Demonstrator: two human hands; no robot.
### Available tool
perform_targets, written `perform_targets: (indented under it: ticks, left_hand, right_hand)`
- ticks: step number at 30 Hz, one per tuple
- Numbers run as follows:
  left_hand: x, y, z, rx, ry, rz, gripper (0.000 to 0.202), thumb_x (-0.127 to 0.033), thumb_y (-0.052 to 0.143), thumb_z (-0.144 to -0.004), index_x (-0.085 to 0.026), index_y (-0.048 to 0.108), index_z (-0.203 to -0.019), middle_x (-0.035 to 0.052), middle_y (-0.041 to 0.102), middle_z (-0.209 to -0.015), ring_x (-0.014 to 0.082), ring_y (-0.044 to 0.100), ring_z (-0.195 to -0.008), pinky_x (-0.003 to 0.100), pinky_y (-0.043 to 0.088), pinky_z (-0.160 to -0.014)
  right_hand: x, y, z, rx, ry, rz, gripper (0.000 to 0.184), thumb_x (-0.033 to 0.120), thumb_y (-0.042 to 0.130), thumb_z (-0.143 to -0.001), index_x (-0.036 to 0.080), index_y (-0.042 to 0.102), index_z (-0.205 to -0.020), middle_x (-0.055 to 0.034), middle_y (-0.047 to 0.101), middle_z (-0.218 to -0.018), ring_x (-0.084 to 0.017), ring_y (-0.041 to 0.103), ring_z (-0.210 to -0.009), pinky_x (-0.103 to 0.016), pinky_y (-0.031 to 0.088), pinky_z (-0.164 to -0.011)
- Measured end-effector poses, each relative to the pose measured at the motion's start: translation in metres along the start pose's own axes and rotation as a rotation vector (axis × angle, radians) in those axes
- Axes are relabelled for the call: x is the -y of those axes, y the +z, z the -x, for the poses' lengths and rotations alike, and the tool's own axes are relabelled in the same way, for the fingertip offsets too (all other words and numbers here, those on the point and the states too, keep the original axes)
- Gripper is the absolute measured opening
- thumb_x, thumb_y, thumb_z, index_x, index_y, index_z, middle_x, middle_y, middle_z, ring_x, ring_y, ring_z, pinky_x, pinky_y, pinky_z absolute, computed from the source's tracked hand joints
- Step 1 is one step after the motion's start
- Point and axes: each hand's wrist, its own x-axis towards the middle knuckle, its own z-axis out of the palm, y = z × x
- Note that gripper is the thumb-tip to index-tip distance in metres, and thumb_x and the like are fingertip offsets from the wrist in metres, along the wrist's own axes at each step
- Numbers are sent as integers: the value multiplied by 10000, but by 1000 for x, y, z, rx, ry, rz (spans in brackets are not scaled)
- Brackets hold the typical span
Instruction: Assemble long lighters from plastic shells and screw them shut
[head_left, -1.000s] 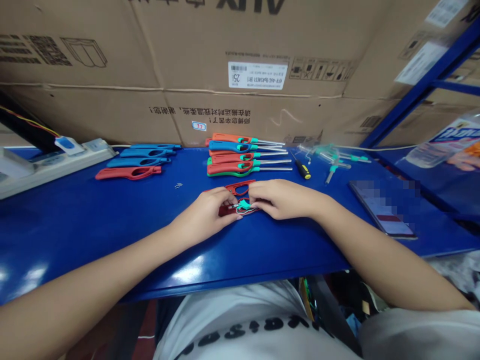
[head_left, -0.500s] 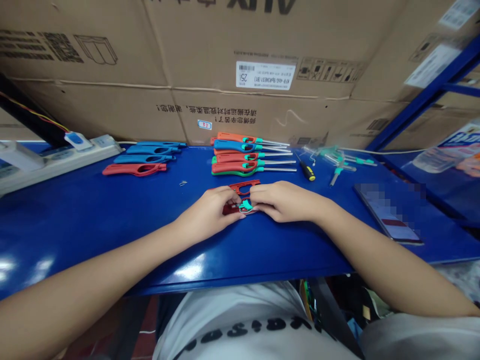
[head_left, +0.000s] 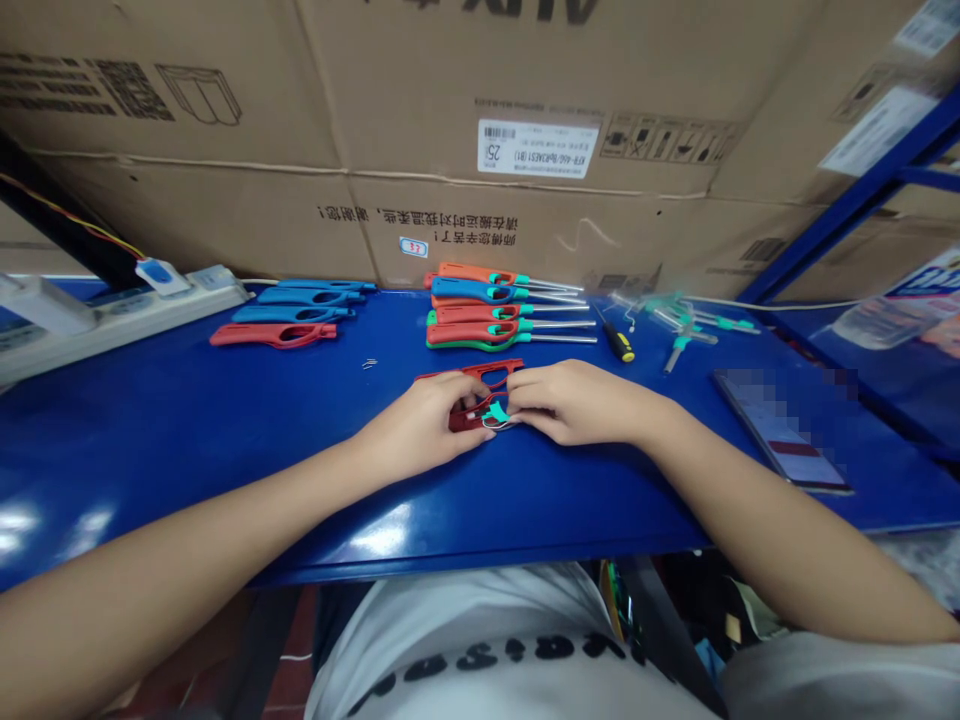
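Near the middle of the frame, both hands met over a red lighter handle shell that lay flat on the blue table. The left hand was curled down on the shell's left part, its fingertips pressing and gripping it against the table. The right hand came in from the right, its fingertips pinched on a small teal trigger piece with a thin wire, which sat on the shell between the two hands. Just above the hands in the frame lay a neat stack of assembled lighters in orange, blue, red and green, their metal tubes pointing right. Left of that stack, three blue handle shells and one red one lay in a row, and a tiny metal part sat alone between them and the hands. Right of the stack were a screwdriver with a black and yellow handle and a loose cluster of teal-tipped metal tubes. A phone lay flat at the right, near the right forearm. A white power strip ran along the far left. Large cardboard boxes filled the upper frame behind the table.
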Motion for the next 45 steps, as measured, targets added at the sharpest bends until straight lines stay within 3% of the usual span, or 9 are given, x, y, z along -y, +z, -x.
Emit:
perform_targets:
  ticks: [10,15,18,22,27,32,37,45]
  left_hand:
    - [0,0,1,48,24,-34,260,-302,702,-854,-182,688,-1084,83,720,-1029,224,666,-913,336,520,-804]
    - [-3,0,1,59,45,-2,228,-290,671,-873,-193,663,-1080,49,717,-1009,194,660,-872,298,503,-774]
    - [-5,0,1,55,43,-5,184,-319,612,-936,-177,655,-1044,25,683,-891,162,624,-763,267,456,-682]
    - [-5,1,2,25,50,-23,181,-303,567,-967,-170,630,-860,20,656,-804,158,598,-729,269,428,-667]
    - [-4,0,2,29,26,17,164,-269,586,-944,-178,601,-809,15,663,-793,147,587,-686,262,428,-637]
    - [-6,-2,4,24,-3,10,161,-254,610,-923,-179,584,-784,12,656,-786,146,584,-683,260,417,-626]
    - [-9,-4,7,32,-19,-56,103,-254,604,-936,-180,616,-866,26,671,-846,163,602,-734,268,423,-639]
    - [-6,-3,3,47,18,-169,214,-337,529,-999,-181,669,-956,72,697,-959,208,648,-872,303,479,-730]
  right_hand:
    - [-1,1,-1,-18,-22,17,186,162,531,-965,162,708,-906,-73,700,-951,-192,640,-864,-284,417,-712]
    - [-4,3,-2,-64,60,-67,77,226,605,-947,174,661,-960,-62,655,-1013,-160,604,-819,-256,400,-681]
    - [-5,4,-2,-94,115,-111,186,276,638,-928,174,594,-1076,-81,620,-1106,-143,570,-780,-241,387,-639]
    - [-5,6,-3,-93,117,-148,345,305,648,-919,184,548,-1226,-81,647,-1099,-146,566,-766,-245,395,-656]
    - [-3,7,-4,-55,66,-155,229,297,616,-926,175,639,-1119,-61,678,-962,-153,562,-739,-255,382,-648]
    - [-5,0,0,-42,65,-173,236,197,609,-897,169,665,-1125,-67,680,-978,-146,565,-736,-252,393,-647]
    - [-8,-2,0,12,103,-151,134,182,568,-936,155,693,-976,-81,695,-979,-181,625,-852,-273,431,-723]
    - [-13,-4,1,20,164,-109,139,191,555,-945,147,688,-935,-90,694,-973,-187,621,-836,-285,430,-719]
